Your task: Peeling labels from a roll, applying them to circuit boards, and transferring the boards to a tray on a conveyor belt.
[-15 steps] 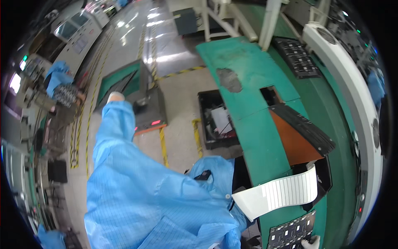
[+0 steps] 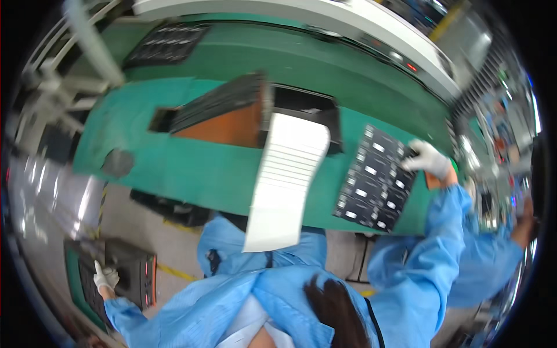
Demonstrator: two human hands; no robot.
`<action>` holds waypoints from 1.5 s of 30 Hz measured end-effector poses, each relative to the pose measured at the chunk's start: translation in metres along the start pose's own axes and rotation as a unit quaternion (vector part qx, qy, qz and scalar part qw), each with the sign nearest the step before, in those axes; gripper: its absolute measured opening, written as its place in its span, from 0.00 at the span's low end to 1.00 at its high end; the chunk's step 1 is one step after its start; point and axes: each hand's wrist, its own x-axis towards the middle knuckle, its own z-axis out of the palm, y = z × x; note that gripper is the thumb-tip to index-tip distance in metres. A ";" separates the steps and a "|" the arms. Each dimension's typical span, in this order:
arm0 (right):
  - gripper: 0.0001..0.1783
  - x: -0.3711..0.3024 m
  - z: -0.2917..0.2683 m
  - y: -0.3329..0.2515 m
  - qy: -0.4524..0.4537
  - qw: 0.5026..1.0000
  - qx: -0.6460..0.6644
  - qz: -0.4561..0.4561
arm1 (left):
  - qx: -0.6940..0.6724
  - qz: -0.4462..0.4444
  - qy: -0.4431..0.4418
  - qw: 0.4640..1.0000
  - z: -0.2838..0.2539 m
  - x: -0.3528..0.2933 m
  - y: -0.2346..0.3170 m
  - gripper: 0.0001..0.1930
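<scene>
My left hand [image 2: 105,276], in a white glove, is at the lower left over a dark box-shaped device [image 2: 129,269] with a small red display. Its fingers are apart, one stretched out, with nothing seen in them. At the right, my gloved right hand [image 2: 426,159] has its fingers bent on the edge of a black circuit board panel [image 2: 374,180] with white labels. The panel lies tilted on the green table [image 2: 226,174]. A long white strip with ruled lines [image 2: 281,182] hangs over the table's near edge in the middle.
Behind the strip stand a dark and orange wedge-shaped stand [image 2: 226,119] and a black bin [image 2: 310,107]. Another black panel [image 2: 168,43] lies on the green conveyor at the far left. A white beam [image 2: 325,17] spans the back. Someone in a blue smock [image 2: 481,267] is at the right.
My view has swung from the device at the left to the table. My right hand, barely seen before, now shows fully at the panel. My left hand stays near the device.
</scene>
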 end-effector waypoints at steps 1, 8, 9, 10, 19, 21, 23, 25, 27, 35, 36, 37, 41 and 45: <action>0.24 -0.022 -0.005 -0.018 0.009 0.998 -0.055 0.027 | 0.076 0.167 -0.033 0.983 0.120 0.005 0.013 0.23; 0.19 -0.075 -0.007 -0.052 0.076 0.995 0.018 0.066 | 0.317 0.381 -0.621 0.606 0.630 -0.333 0.062 0.28; 0.18 -0.078 -0.007 -0.066 0.087 0.994 0.029 0.059 | 0.303 0.359 -0.655 0.591 0.665 -0.348 0.046 0.33; 0.17 -0.082 -0.007 -0.067 0.094 0.995 0.000 0.038 | 0.282 0.302 -0.658 0.629 0.705 -0.359 0.017 0.36; 0.17 -0.121 0.010 -0.097 0.210 0.966 -0.147 0.024 | 0.270 0.121 -0.726 0.621 0.864 -0.411 -0.085 0.16; 0.17 -0.124 0.015 -0.092 0.250 0.957 -0.141 0.032 | 0.254 0.139 -0.716 0.635 0.861 -0.422 -0.088 0.14; 0.15 -0.116 0.023 -0.097 0.350 0.892 -0.273 0.089 | 0.254 0.270 -0.660 0.654 0.865 -0.429 -0.096 0.15; 0.14 -0.112 0.007 -0.096 0.396 0.875 -0.271 0.070 | 0.207 0.264 -0.640 0.691 0.874 -0.433 -0.100 0.17; 0.16 -0.115 -0.022 -0.086 0.429 0.881 -0.186 0.073 | 0.185 0.230 -0.583 0.757 0.886 -0.421 -0.087 0.15; 0.12 -0.048 -0.042 0.189 0.549 0.834 0.060 0.018 | 0.037 -0.074 -0.562 0.823 0.891 -0.392 -0.055 0.10; 0.10 0.003 -0.017 0.192 0.517 0.743 0.425 0.020 | 0.050 -0.072 -0.545 0.834 0.890 -0.387 -0.057 0.10; 0.11 0.066 -0.001 0.137 0.476 0.571 0.664 0.073 | 0.044 -0.069 -0.503 0.860 0.885 -0.370 -0.052 0.10; 0.20 0.096 0.026 0.129 0.353 0.601 0.707 0.120 | 0.054 -0.070 -0.492 0.866 0.894 -0.358 -0.060 0.11; 0.30 0.065 0.004 0.096 0.323 0.890 0.257 0.193 | 0.031 -0.052 -0.526 0.848 0.894 -0.352 -0.050 0.11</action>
